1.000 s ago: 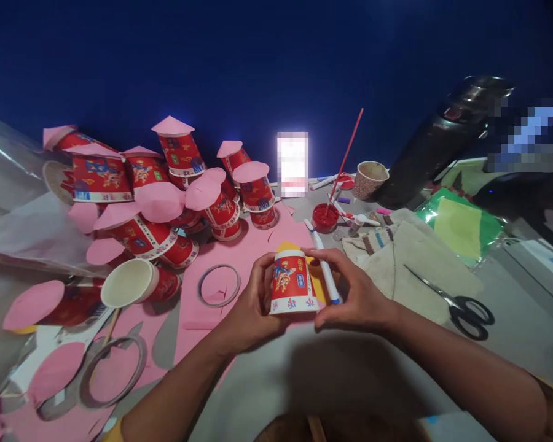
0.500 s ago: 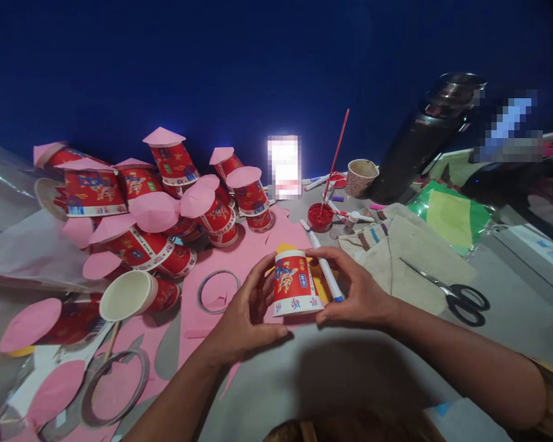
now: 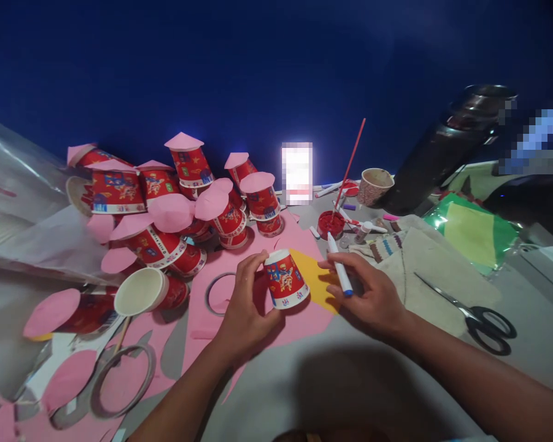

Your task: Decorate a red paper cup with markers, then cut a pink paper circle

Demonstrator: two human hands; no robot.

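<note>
at the middle of the table [image 3: 350, 393], the left hand [image 3: 246, 307] grips a red cup [image 3: 284, 279], upside down and tilted, thumb and fingers closed on its left side. the cup sits over pink paper [image 3: 276, 319], its rim touching or just above it; i cannot tell which. just right of the cup lies a yellow sheet [image 3: 316, 279], partly under the right hand [image 3: 373, 294]. that hand is closed on a white marker [image 3: 340, 273] with a blue cap end, held between thumb and fingers, and rests by the yellow sheet, apart from the cup. the two hands are near each other, not touching.

to the left, behind the cup, is a heap of red cups [image 3: 175, 202], many capped with pink paper circles, some upright, some lying on their sides. one open cup [image 3: 141, 291] lies on its side, mouth toward the camera. a tape ring [image 3: 216, 291] lies on the pink paper just beside the left hand, and a larger ring [image 3: 122, 380] lies nearer the front left.

behind the right hand stands a red pot [image 3: 330, 224] with a red stick [image 3: 350, 162] leaning out of it, and a paper cup [image 3: 374, 185] beyond. a beige cloth [image 3: 424, 270] lies to the right, with scissors [image 3: 482, 316] at its edge. green and yellow sheets [image 3: 470, 230] lie farther right, beside a dark flask [image 3: 447, 147].
</note>
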